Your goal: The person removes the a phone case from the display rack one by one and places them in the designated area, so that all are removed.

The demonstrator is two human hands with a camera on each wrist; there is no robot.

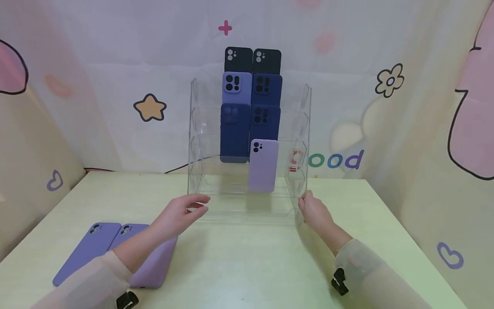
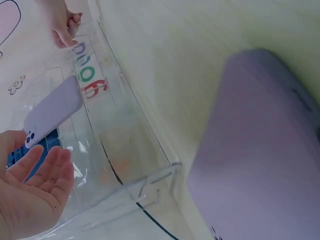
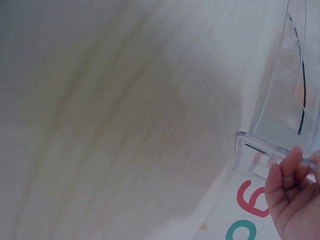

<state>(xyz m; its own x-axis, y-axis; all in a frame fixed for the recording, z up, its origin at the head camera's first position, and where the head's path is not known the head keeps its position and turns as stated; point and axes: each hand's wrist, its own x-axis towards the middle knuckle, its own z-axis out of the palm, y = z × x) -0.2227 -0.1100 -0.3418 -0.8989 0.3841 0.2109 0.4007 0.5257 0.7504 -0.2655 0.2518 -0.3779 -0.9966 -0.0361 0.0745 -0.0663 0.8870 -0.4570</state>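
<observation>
A clear acrylic display rack [image 1: 307, 141] stands on the table with phone cases leaning in its tiers. In the lowest filled tier is a pale lilac phone case [image 1: 263, 165]; behind it rise navy cases [image 1: 234, 133], a lavender case [image 1: 243, 96] and black cases [image 1: 267, 61]. My left hand [image 1: 188, 211] is at the rack's front left corner, fingers spread and holding nothing; the left wrist view shows its palm turned up. At the front right, my right hand [image 1: 315, 210] pinches the edge of the rack's side panel, its fingers curled in the right wrist view.
Two purple phone cases lie on the table at the left: a bluish one [image 1: 90, 246] and a lilac one [image 1: 156, 268], partly covered by my left forearm. A printed cloth backdrop [image 1: 115, 86] hangs behind the table [image 1: 247, 266].
</observation>
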